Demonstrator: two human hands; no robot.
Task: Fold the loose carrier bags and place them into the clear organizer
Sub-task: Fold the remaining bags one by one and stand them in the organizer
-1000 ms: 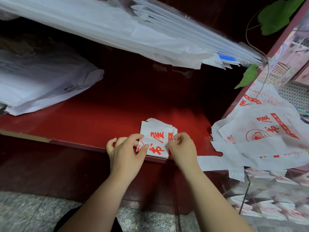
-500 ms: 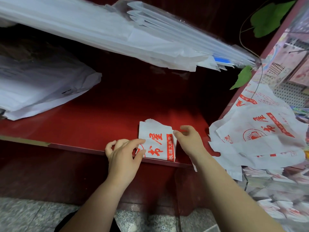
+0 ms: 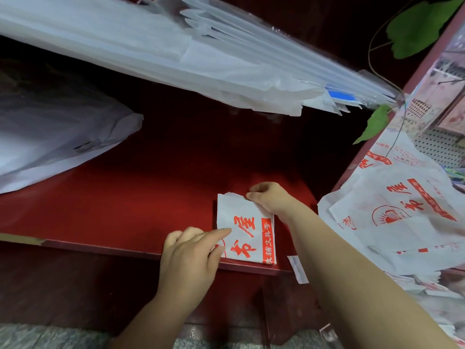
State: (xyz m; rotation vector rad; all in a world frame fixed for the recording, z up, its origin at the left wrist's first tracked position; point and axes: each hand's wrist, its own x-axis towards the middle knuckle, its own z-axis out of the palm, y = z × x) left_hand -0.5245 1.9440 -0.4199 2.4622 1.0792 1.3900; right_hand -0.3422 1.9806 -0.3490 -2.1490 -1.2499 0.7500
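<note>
**One folded bag on the shelf lip, two hands on it**

Count, left to right: one plastic-wrapped white bundle (image 3: 50, 137) at far left; one slanting stack of white sheets (image 3: 176, 46) overhead; one left hand (image 3: 187, 260); one folded bag (image 3: 245, 230); one right hand (image 3: 270, 199); one heap of loose bags (image 3: 392, 215) at right, number in the heap not countable; two green leaves (image 3: 422, 26) at far right.

Folded bag lies flat at the near edge of the red shelf (image 3: 125, 202), right of centre, apart from the loose heap.

Left hand: index finger straight and pressed on the bag's near left part, thumb lying along the near edge, other fingers curled back. Right hand: fingertips bunched, pinching the bag's far right corner.

Change from half a second ago: right hand has gone from the bag's right edge to the far corner. Left index reaches further onto the bag. A second ago both hands sat close together at the near end.

Bag's look: white, a tall rectangle, large red brush characters down the middle, a red band with white characters along the right edge, far edge ragged with a raised flap.
</note>
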